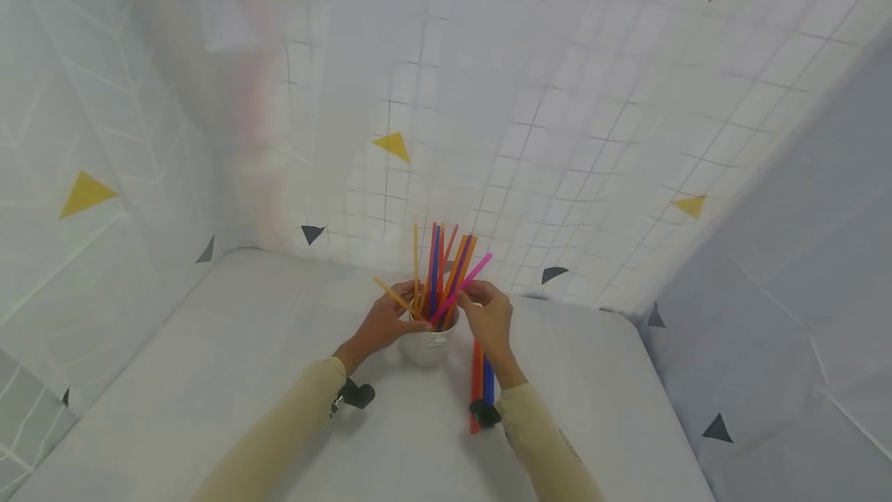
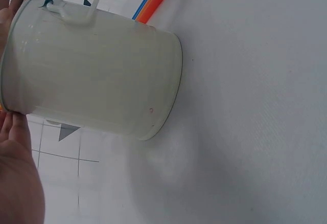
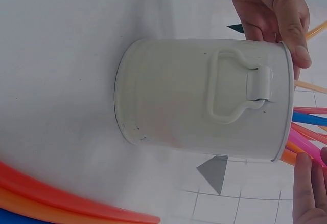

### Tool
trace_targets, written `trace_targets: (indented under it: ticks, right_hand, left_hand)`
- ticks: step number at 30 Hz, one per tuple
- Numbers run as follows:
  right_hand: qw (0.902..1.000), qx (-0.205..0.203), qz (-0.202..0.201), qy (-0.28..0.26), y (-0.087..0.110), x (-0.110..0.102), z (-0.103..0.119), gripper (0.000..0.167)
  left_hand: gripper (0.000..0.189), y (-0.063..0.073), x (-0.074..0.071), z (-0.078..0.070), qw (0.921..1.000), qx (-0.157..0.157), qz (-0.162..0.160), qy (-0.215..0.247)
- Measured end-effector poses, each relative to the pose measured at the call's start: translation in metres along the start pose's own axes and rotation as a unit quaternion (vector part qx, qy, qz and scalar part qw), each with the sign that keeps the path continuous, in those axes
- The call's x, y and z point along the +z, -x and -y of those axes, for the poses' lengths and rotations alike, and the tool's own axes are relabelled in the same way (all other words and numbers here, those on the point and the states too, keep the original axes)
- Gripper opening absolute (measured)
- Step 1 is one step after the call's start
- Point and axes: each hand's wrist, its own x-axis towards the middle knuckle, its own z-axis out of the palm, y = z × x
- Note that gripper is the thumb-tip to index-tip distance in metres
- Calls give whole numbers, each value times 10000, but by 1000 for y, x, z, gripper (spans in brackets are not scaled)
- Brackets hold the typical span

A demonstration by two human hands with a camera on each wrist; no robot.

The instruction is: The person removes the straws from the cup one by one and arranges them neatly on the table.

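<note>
A white pail (image 1: 421, 351) with small wire handles stands upright, holding several coloured straws (image 1: 435, 262) in yellow, red, blue and orange. My left hand (image 1: 383, 324) grips its rim from the left, thumb in front at the edge, as the right wrist view also shows. On the other side my right hand (image 1: 490, 324) pinches a pink straw (image 1: 481, 264) that leans out of the pail to the right. In the right wrist view the fingertips (image 3: 304, 170) lie close by the pink straw (image 3: 304, 141) above the rim. The straws' lower ends are hidden inside the pail.
Beneath the right forearm, red, orange and blue straws (image 1: 477, 378) lie side by side on the white-covered table (image 1: 411, 440). A sheet with grid lines and triangles (image 1: 557, 138) rises behind the table, and pale sheets hang at both sides.
</note>
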Motion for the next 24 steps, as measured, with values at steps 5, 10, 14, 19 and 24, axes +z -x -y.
trace_targets:
  ticks: [5, 10, 14, 19, 24]
  right_hand:
    - [9999, -99, -61, -20, 0, -2, 3, 14]
    - [9998, -120, -91, -103, -1, -6, 7, 12]
    - [9998, -148, -146, -36, -2, -12, 14, 10]
    - [9993, -268, -245, -44, -4, -21, 24, 13]
    - [9989, -337, -291, -168, -9, -31, 32, 15]
  left_hand:
    - [76, -7, 2, 22, 10000, -56, 29, -60]
    - [78, -10, 3, 36, 9997, -228, 62, -69]
    - [77, -10, 3, 34, 9995, -313, 85, -24]
    - [76, -10, 3, 33, 9995, -296, 102, -27]
    - [75, -9, 3, 32, 9995, -282, 94, -81]
